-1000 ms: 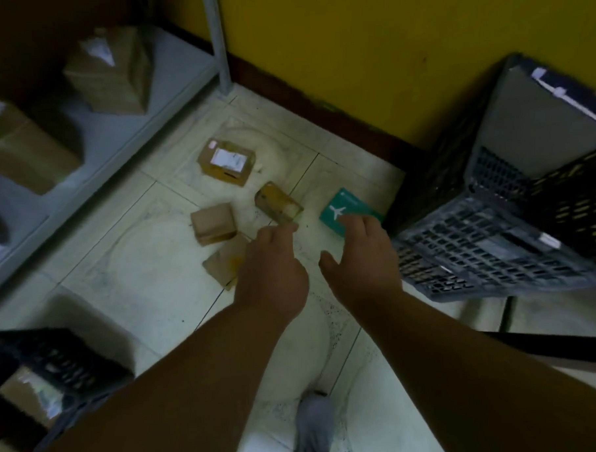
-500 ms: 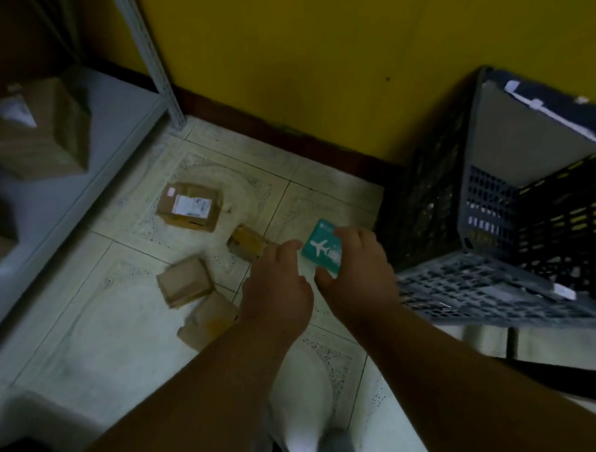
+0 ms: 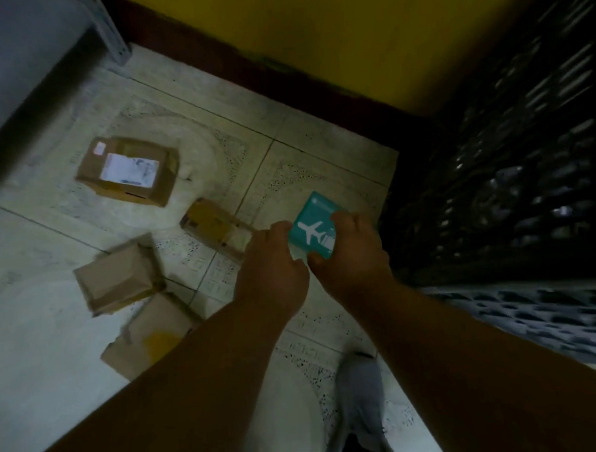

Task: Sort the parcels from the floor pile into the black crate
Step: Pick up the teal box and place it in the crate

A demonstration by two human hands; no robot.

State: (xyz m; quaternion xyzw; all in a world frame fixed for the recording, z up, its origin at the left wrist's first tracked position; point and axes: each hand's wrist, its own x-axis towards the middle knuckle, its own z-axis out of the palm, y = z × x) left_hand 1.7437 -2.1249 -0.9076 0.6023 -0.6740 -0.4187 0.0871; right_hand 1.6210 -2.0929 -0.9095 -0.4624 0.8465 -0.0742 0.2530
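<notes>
A teal parcel (image 3: 315,225) with a white aeroplane mark is held between both hands just above the tiled floor. My right hand (image 3: 354,254) grips its right side with thumb and fingers curled round it. My left hand (image 3: 273,271) grips its left edge. The black crate (image 3: 512,168) rises at the right, blurred, close beside my right hand. Several brown cardboard parcels lie on the floor to the left: a labelled box (image 3: 130,171), a small taped box (image 3: 215,229), a plain box (image 3: 118,278) and a flat one (image 3: 151,338) partly under my left forearm.
A yellow wall (image 3: 315,37) with a dark skirting runs along the back. A grey metal shelf (image 3: 26,66) and its post stand at the upper left. My grey shoe (image 3: 360,400) rests on the tiles below the hands.
The view has swung down and closer. Both hands closed on the teal parcel and lifted it slightly off the floor, tilting it toward me.
</notes>
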